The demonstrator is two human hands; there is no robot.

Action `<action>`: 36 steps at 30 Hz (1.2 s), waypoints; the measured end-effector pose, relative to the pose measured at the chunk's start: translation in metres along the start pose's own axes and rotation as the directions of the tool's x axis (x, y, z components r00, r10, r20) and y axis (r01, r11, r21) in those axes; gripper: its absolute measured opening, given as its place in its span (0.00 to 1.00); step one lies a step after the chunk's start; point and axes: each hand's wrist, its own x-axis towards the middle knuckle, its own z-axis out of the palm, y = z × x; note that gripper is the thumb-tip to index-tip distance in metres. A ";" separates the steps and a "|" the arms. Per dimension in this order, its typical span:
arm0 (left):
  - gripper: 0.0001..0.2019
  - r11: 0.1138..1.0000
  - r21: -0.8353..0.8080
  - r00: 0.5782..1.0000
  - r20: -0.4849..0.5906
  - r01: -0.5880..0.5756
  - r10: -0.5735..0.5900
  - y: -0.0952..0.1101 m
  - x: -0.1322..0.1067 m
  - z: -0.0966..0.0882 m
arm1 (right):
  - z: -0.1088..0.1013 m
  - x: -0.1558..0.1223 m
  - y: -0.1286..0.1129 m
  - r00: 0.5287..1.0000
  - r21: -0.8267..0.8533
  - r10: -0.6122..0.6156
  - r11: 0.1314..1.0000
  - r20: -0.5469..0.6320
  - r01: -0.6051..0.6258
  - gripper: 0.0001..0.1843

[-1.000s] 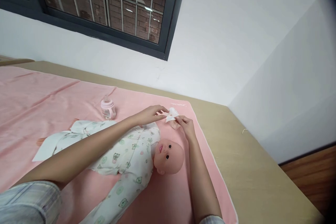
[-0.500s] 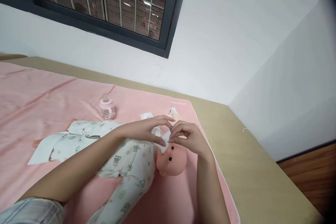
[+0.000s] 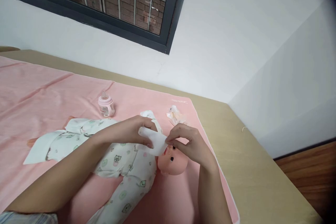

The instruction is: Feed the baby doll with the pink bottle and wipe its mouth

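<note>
A baby doll (image 3: 172, 162) in a white patterned sleepsuit (image 3: 123, 161) lies on its back on a pink blanket (image 3: 47, 94). Both my hands hold a white wipe (image 3: 154, 141) stretched just above the doll's chin and chest. My left hand (image 3: 126, 133) pinches the wipe's left end. My right hand (image 3: 187, 143) pinches its right end beside the doll's face. The doll's mouth is hidden behind the wipe.
A small pink baby bottle (image 3: 105, 105) stands on the blanket behind the doll. A crumpled clear wrapper (image 3: 176, 115) lies near the blanket's far right corner. The blanket covers a tan tabletop (image 3: 252, 168) set against a white wall under a barred window.
My hands have come from the wrapper at the blanket's corner down to the doll's face, and the white wipe is now spread open between them. The wrapper lies on the blanket.
</note>
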 end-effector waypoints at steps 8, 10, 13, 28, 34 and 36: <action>0.04 0.994 0.053 0.994 -0.049 -0.095 0.098 -0.006 -0.002 0.002 | 0.007 0.000 0.002 0.995 -0.125 -0.017 0.992 -0.094 0.005 0.12; 0.04 0.988 0.034 0.985 -0.087 -0.150 0.152 -0.005 -0.002 0.004 | 0.009 0.001 0.005 0.993 -0.136 -0.018 0.991 -0.121 0.001 0.12; 0.05 0.969 0.035 0.953 -0.175 -0.244 0.246 -0.004 -0.001 0.009 | 0.014 0.005 0.008 0.993 -0.118 -0.010 0.993 -0.117 -0.004 0.12; 0.05 0.980 -0.054 0.972 -0.148 -0.191 0.181 0.004 -0.003 0.013 | -0.009 0.016 0.050 0.977 0.226 0.175 0.963 -0.125 -0.144 0.10; 0.08 0.992 0.124 0.998 -0.058 0.017 -0.010 -0.007 0.012 0.039 | 0.012 0.028 0.142 0.914 0.318 0.341 0.911 -0.220 -0.264 0.15; 0.08 0.982 0.188 0.998 -0.055 0.036 -0.026 -0.007 0.015 0.046 | 0.025 0.028 0.169 0.868 0.385 0.407 0.878 -0.286 -0.285 0.15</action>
